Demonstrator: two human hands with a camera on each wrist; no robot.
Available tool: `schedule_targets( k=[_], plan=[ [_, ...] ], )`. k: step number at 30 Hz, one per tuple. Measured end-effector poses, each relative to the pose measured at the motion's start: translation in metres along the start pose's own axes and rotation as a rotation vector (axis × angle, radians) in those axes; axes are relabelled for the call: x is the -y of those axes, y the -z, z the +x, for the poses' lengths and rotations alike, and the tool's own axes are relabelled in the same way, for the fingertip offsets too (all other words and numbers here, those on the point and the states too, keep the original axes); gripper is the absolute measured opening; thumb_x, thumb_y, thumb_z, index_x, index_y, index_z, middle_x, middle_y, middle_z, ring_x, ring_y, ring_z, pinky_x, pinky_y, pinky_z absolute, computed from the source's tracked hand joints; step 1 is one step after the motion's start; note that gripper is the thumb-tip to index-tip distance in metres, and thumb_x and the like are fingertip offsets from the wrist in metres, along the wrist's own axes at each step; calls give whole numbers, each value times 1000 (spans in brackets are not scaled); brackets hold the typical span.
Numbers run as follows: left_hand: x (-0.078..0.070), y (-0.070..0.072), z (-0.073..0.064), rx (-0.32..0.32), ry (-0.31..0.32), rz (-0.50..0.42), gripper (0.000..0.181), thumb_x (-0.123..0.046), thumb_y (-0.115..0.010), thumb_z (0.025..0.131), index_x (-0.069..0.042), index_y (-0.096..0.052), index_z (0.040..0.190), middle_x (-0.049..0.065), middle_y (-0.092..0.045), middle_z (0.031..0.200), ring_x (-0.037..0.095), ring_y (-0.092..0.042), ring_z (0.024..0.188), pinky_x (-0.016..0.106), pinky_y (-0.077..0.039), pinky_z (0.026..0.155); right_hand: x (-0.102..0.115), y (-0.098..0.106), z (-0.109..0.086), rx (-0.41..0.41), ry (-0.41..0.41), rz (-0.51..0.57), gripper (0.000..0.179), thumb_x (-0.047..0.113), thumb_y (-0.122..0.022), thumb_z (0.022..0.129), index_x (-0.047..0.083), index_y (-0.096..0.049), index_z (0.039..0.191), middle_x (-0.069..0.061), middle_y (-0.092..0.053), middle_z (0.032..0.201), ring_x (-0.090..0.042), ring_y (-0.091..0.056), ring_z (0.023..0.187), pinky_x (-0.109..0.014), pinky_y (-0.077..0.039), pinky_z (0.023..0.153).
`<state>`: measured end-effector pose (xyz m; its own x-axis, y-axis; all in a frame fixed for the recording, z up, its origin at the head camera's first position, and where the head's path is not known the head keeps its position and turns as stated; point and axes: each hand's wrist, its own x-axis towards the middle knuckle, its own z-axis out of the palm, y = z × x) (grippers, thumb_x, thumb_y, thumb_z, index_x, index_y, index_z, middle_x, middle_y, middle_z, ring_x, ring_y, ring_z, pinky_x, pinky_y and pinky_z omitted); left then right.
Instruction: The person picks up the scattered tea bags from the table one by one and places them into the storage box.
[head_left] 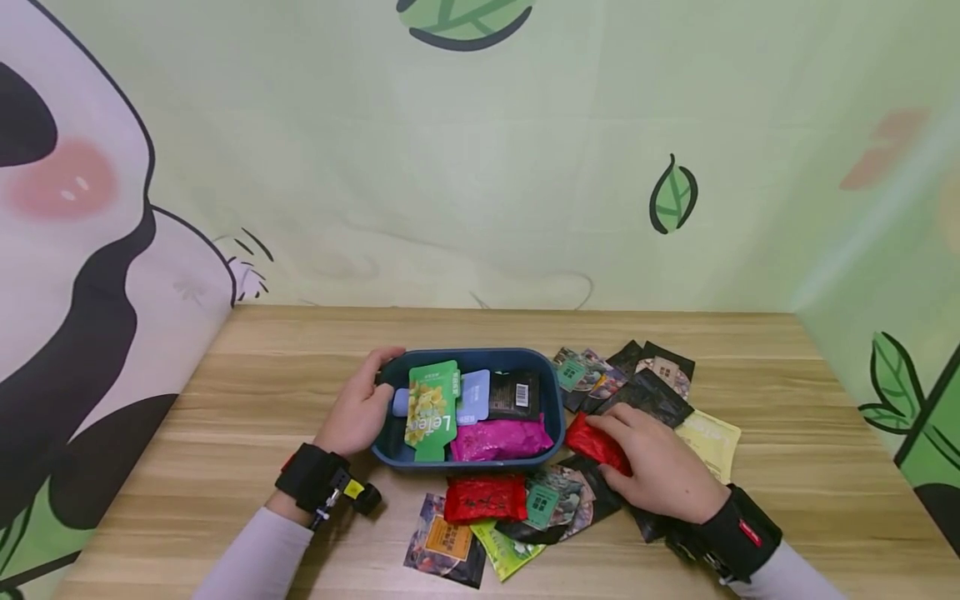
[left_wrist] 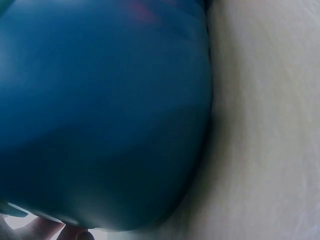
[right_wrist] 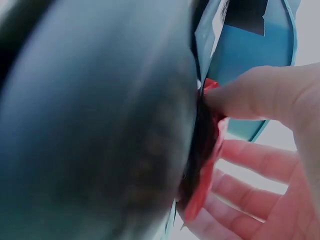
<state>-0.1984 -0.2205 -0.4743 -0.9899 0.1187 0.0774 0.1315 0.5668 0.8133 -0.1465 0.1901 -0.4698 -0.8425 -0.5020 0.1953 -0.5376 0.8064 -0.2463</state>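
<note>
My left hand (head_left: 358,414) grips the left end of a dark blue plastic bin (head_left: 468,468), thumb over the rim. The bin's wall (left_wrist: 105,110) fills most of the left wrist view. Inside lie a green pouch (head_left: 431,408) with a fruit picture, a light blue packet (head_left: 472,397), a black packet (head_left: 514,395) and a magenta packet (head_left: 501,439). Right of the bin, my right hand (head_left: 660,462) pinches a shiny red packet (head_left: 596,442) between thumb and fingers. In the right wrist view, the red packet (right_wrist: 200,192) shows partly behind a dark, blurred surface.
A second red packet (head_left: 485,499) lies before the bin, with an orange-labelled sachet (head_left: 446,542), a green sachet (head_left: 506,550) and a dark sachet (head_left: 558,504) around it. Several dark sachets (head_left: 648,396) and a yellow one (head_left: 710,442) lie at the right. A printed backdrop (head_left: 450,183) stands behind the table.
</note>
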Motion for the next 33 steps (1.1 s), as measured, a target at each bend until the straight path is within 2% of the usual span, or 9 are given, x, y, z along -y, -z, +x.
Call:
schedule_targets(
  k=[5,10,15,20,25,29,33],
  plan=[
    [1,0,2,-5,5,7,53,-18,-38,99,-25,-40,151,0,-41,154,23,-41,133,53,-31,110,-1,12,5,-52,2,-10,56,28,-75,75,10,-66,127,3,-57,106,-9,-47,79,-25,-43,64],
    [1,1,3,-8,-7,6,53,-16,-38,98,-24,-41,151,1,-42,153,23,-42,130,52,-32,109,-1,32,15,-146,8,-5,58,26,-75,74,9,-65,128,0,-59,108,-12,-51,83,-28,-46,65],
    [2,1,3,-13,-18,7,53,-15,-38,98,-21,-41,151,2,-43,152,24,-42,131,53,-32,109,14,43,32,-176,45,16,56,26,-73,75,11,-65,128,2,-59,108,-12,-49,82,-28,-45,64],
    [3,0,3,-20,-34,13,54,-14,-39,96,-20,-42,150,1,-46,149,22,-43,132,51,-33,109,42,39,52,-159,164,113,52,24,-69,77,15,-65,128,8,-56,112,-7,-49,85,-24,-45,66],
    [2,0,2,-15,-42,7,53,-12,-38,97,-19,-42,149,2,-45,150,22,-41,134,51,-31,111,70,27,72,-92,285,210,50,25,-67,82,17,-64,130,10,-54,120,-3,-48,95,-23,-45,74],
    [2,1,2,-19,-46,-1,53,-12,-39,96,-17,-43,149,2,-46,149,22,-42,133,50,-31,110,90,15,90,-36,366,221,50,27,-66,83,18,-63,132,9,-54,121,-5,-48,100,-24,-45,81],
    [1,1,2,-20,-54,-5,53,-12,-39,96,-17,-43,149,2,-46,148,22,-44,131,49,-32,110,107,6,104,13,404,205,52,29,-67,82,19,-62,132,7,-53,121,-6,-48,101,-24,-45,85]
  ],
)
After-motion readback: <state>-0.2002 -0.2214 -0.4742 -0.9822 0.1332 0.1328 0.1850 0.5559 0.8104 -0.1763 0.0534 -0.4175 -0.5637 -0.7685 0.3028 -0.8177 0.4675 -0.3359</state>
